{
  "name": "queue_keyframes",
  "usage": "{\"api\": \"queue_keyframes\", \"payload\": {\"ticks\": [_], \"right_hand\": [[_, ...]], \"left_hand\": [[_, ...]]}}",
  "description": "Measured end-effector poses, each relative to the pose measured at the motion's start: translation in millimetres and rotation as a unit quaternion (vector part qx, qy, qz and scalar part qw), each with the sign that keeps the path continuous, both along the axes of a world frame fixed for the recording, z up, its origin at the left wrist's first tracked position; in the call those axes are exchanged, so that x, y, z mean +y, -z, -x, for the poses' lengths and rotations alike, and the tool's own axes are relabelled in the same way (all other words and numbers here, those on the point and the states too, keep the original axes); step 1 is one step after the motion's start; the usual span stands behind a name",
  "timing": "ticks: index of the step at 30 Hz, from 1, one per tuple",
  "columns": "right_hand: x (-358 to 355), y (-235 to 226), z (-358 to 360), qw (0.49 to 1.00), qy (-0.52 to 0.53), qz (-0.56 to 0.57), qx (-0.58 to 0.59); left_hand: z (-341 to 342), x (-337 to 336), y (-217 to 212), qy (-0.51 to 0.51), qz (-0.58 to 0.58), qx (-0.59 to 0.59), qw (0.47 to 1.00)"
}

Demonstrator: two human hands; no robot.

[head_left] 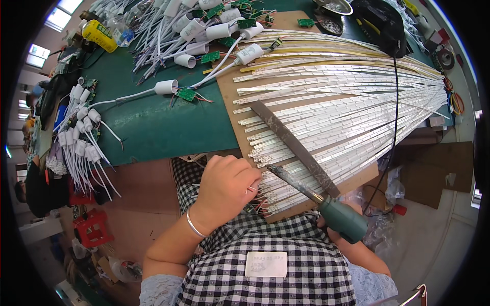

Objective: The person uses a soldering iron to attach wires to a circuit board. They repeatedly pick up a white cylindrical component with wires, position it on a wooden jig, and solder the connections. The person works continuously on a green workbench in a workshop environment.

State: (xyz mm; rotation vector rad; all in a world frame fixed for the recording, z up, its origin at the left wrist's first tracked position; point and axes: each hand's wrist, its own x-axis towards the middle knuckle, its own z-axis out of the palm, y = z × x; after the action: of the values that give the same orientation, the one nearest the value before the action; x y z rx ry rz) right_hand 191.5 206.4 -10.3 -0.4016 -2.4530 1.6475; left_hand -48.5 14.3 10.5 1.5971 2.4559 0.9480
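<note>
My left hand (pixel 227 184) is closed at the front edge of the board, beside the near ends of the LED strips (pixel 326 115). Thin red and white wires (pixel 250 190) stick out from under its fingers; the rest of what it grips is hidden. My right hand (pixel 333 234) is wrapped round the green handle of a soldering iron (pixel 346 222), which hides most of the fingers. The iron's dark tip points up and left, over the strip ends close to my left hand. A dark flat bar (pixel 296 148) lies slantwise across the strips.
White lamp caps (pixel 191 30) with cables and green circuit boards are heaped at the back. One cap (pixel 166 87) lies on the green table (pixel 153 130). More caps (pixel 81 125) hang at the left edge. A black cable (pixel 396 102) crosses the strips on the right.
</note>
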Motion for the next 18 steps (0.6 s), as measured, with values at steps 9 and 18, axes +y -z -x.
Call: {"api": "queue_keyframes", "payload": {"ticks": [9,18], "right_hand": [[5.6,9.2,-19.3,0.996,-0.03,-0.088,0.0],[0.5,-4.9,6.9,0.995,0.008,-0.076,0.065]], "left_hand": [[-3.7,-5.1,11.1,-0.037,-0.047,-0.066,0.996],[-4.2,-4.9,11.8,-0.04,-0.066,-0.063,0.995]]}}
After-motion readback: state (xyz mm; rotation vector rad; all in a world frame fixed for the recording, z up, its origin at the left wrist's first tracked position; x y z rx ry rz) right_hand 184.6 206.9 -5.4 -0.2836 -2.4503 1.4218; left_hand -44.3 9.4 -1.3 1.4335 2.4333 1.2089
